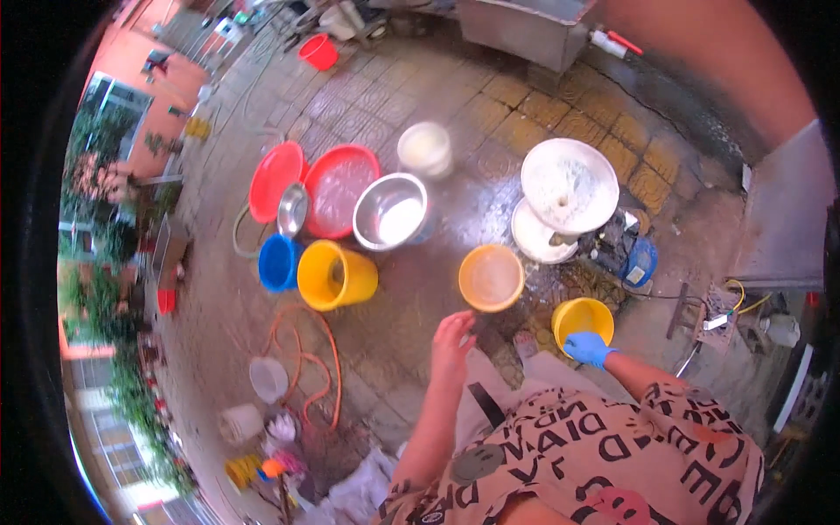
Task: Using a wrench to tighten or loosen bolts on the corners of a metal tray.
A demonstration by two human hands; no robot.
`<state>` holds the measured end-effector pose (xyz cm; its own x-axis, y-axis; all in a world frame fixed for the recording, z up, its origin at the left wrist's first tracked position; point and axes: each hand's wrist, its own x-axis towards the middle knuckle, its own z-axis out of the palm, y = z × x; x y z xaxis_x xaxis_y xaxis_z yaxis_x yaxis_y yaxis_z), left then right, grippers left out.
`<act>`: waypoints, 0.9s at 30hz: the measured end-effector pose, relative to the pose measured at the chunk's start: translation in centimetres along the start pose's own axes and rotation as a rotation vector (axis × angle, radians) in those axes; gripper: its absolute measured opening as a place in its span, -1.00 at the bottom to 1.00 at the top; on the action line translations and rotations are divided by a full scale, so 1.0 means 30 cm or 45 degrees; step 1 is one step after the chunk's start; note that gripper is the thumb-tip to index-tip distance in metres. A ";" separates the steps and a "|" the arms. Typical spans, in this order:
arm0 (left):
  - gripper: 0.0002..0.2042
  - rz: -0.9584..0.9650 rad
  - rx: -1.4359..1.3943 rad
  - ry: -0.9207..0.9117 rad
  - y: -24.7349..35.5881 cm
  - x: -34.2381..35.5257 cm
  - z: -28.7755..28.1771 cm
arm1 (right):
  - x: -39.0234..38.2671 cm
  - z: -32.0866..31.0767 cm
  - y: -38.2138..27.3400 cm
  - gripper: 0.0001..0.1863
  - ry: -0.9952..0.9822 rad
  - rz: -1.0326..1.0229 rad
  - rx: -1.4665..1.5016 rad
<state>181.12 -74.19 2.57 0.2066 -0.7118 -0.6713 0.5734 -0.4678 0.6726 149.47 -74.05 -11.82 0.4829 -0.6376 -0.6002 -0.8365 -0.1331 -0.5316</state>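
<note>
My right hand (588, 348), in a blue glove, grips the near rim of a yellow bucket (602, 311) at my right. The bucket is tilted, and its mouth faces up toward me. My bare left hand (455, 337) hangs in front of me with its fingers loosely bent and apart, and nothing shows in it. Just beyond those fingers stands a yellow-orange tub (493, 306) holding cloudy liquid. Farther off to the right, a wide white basin (542, 157) with pale residue sits above a second white container (535, 241).
Left of centre stand red basins (278, 166), a steel bowl (391, 188), a large yellow bucket (350, 289), a blue bucket (278, 262) and a white bucket (424, 149). An orange hose (337, 376) curls across the wet paving. A metal sink (525, 35) is at the back.
</note>
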 end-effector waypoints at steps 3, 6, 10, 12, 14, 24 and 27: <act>-0.80 -0.315 0.242 0.046 0.008 0.236 -0.094 | 0.066 0.028 0.029 -0.65 0.173 0.363 0.121; -0.79 -0.350 0.679 -0.083 0.000 0.494 -0.146 | 0.130 0.058 0.021 -0.64 0.348 0.592 0.344; -0.72 0.000 1.243 -0.201 -0.107 1.053 -0.371 | 0.324 0.199 -0.080 -0.64 0.398 0.831 0.509; -0.69 -0.032 1.330 -0.308 -0.182 1.159 -0.392 | 0.311 0.240 -0.118 -0.63 0.269 0.886 0.562; -0.65 0.202 1.898 -0.488 -0.195 1.211 -0.216 | 0.330 0.291 -0.060 -0.65 0.311 0.949 0.542; -0.59 -0.038 2.131 -0.465 -0.588 1.600 -0.482 | 0.851 0.389 0.209 -0.64 0.416 0.914 0.597; -0.57 0.152 2.327 -0.458 -0.633 1.714 -0.654 | 1.067 0.471 0.326 -0.63 0.494 0.920 0.694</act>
<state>196.42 -91.62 -50.84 -0.1193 -0.7277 -0.6754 -0.9326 -0.1514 0.3277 160.41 -85.04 -44.69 -0.2978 -0.6457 -0.7031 -0.6158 0.6927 -0.3754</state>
